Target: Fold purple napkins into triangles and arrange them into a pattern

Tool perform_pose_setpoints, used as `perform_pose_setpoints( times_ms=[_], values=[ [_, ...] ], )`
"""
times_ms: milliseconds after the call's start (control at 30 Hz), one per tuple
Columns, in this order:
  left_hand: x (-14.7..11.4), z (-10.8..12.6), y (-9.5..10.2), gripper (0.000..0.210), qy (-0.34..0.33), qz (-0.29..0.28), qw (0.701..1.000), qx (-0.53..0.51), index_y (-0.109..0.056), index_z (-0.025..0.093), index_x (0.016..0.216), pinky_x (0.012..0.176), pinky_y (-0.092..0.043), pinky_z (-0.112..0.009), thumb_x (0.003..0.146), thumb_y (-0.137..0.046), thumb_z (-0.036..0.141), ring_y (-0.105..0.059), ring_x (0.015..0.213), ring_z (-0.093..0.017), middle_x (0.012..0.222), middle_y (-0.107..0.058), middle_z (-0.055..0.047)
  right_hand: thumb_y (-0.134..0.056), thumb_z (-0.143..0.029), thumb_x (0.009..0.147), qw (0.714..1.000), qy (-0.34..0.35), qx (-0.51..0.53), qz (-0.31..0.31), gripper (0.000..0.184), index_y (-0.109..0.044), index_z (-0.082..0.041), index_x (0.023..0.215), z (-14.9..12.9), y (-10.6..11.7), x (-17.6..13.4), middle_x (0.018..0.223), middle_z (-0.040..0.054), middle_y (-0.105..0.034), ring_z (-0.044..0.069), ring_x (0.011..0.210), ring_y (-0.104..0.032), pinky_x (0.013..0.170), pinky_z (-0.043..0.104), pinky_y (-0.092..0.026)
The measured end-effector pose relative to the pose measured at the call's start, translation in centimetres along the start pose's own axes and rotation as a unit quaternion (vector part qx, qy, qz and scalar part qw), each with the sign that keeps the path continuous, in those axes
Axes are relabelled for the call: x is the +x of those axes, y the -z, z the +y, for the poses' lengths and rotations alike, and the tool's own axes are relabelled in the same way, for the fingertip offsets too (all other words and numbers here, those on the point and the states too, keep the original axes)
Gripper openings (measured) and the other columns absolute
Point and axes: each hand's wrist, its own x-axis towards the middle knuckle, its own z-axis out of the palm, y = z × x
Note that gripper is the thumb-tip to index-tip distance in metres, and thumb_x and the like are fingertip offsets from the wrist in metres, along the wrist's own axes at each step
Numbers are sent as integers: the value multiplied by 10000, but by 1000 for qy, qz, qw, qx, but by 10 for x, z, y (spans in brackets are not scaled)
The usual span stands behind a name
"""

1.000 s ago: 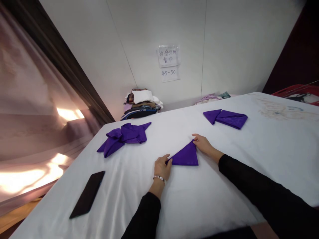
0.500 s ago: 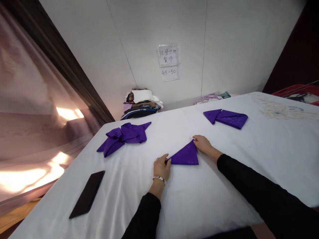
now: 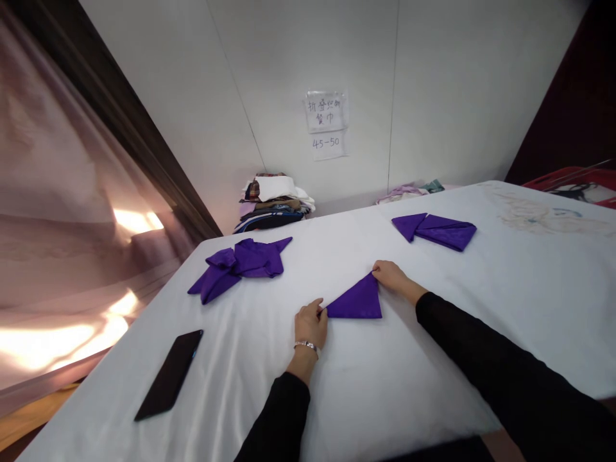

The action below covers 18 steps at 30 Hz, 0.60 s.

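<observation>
So there's a black phone (image 3: 168,375) on the white-covered counter (image 3: 240,359), a bunched purple napkin (image 3: 257,259), the left hand (image 3: 310,324) pinching a triangular napkin (image 3: 359,299) mid-counter, the right hand (image 3: 391,276) pinching its top corner, then another folded napkin (image 3: 445,231) further back.

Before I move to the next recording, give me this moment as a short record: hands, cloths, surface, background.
Left hand: pinches the left corner of the purple triangle; bracelet at the wrist
Right hand: pinches its top corner
Other cloths: purple bundle far left; flat purple fold far right; neither touched
Surface: white tablecloth, faint pattern at far right
Also on it: black slab, near left
Background: clothes stack by the wall; lower paper reads 45-50
</observation>
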Motion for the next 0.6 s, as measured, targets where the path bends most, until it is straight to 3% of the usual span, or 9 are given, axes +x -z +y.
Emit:
perform_pose_setpoints(
  times_ms=[333, 500, 600],
  values=[
    [4, -7, 17, 284, 51, 0, 997, 58, -613, 205, 1031, 807, -434, -326, 773, -511, 144, -572, 846, -174, 835, -662, -5, -481, -202, 759, 1000, 26, -2, -11, 125, -605, -195, 752, 0, 1, -38, 779, 11, -644, 132, 685, -538, 562, 226, -305],
    [3, 30, 10, 287, -69, 20, 991, 111, -586, 200, 1086, 953, -369, -376, 819, -483, 223, -498, 1077, -210, 1124, -608, -56, -461, -211, 782, 999, 36, -15, -4, 138, -595, -195, 752, -1, 1, -43, 795, 19, -645, 137, 695, -538, 569, 234, -299],
    [0, 54, -5, 388, -148, -49, 980, 126, -508, 221, 1201, 1054, -255, -416, 859, -433, 387, -389, 1221, -214, 1293, -507, -47, -456, -227, 793, 999, 41, -29, -1, 147, -597, -193, 765, -2, 2, -43, 791, 24, -647, 145, 703, -543, 568, 238, -301]
  ],
)
